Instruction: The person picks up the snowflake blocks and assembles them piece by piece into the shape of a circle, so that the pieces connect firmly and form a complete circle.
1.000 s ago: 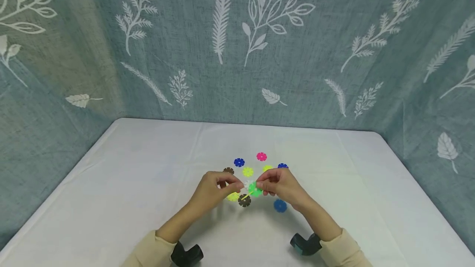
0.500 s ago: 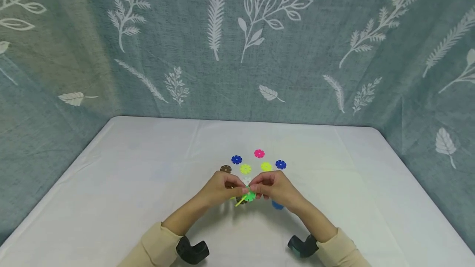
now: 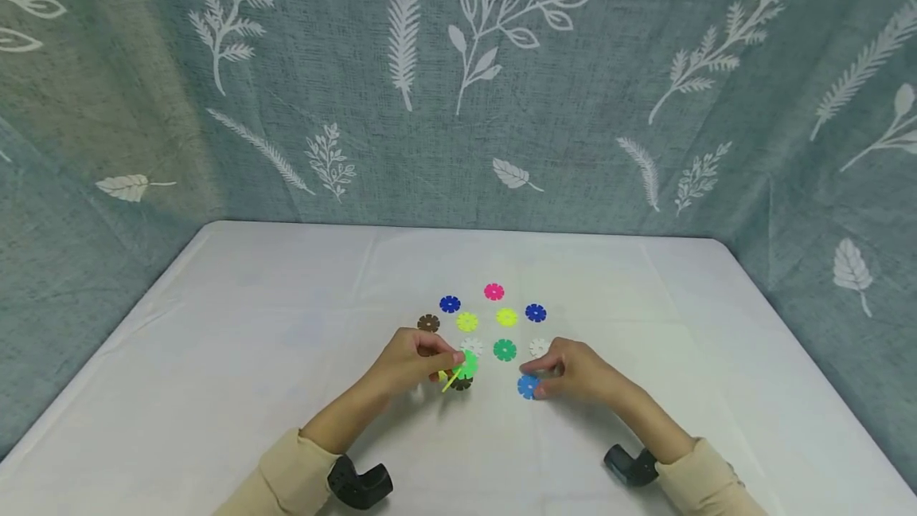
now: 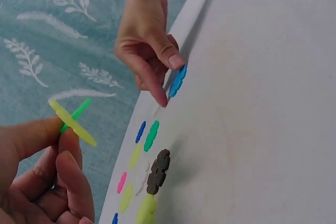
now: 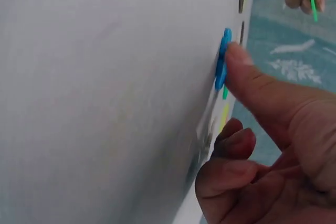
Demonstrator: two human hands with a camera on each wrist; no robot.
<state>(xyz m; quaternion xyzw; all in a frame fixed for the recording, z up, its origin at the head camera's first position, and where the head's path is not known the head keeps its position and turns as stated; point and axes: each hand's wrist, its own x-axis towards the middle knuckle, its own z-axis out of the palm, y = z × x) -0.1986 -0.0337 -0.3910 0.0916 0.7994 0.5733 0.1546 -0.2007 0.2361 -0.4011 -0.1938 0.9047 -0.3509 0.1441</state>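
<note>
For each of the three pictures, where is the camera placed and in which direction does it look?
Head: above, looking forward and down at the white table; both forearms show, the left hand pinching joined green and yellow discs, the right hand at the light blue disc.
Left wrist: behind the left hand, looking across at the right hand.
Right wrist: behind the right hand, facing its thumb on the light blue disc.
Shared: the light blue disc shows in every view.
</note>
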